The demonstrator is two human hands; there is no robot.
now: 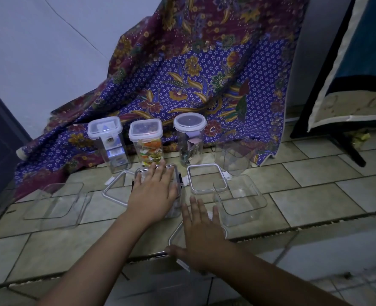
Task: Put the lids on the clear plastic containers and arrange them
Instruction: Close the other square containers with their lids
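The left hand (154, 193) lay flat on the lid (171, 167) of a clear container (175, 206) standing on the tiled floor (315, 202). Its fingers were straight and spread, so the grip was open, pressing down and not curled round anything. The right hand (202, 235) rested palm-down on a loose lid (176, 236) lying on the floor just in front of that container. Its fingers were also straight and its grip was open.

Three tall containers stood in a row at the back, all lidded:
- a rectangular one (107, 142) on the left
- a square one with coloured scraps (147, 144) in the middle
- a round one (189, 138) on the right

Right of the round one stood a tall container with no lid (233, 157).

Two more lids lay loose on the floor — one (207, 178) right of the pressed container, and another (114, 191) partly hidden behind its left side. An uncovered shallow container (54, 204) sat well to the left, and a second (240, 199) sat just beside the right hand's fingertips. A patterned cloth (193, 74) hung behind the row.
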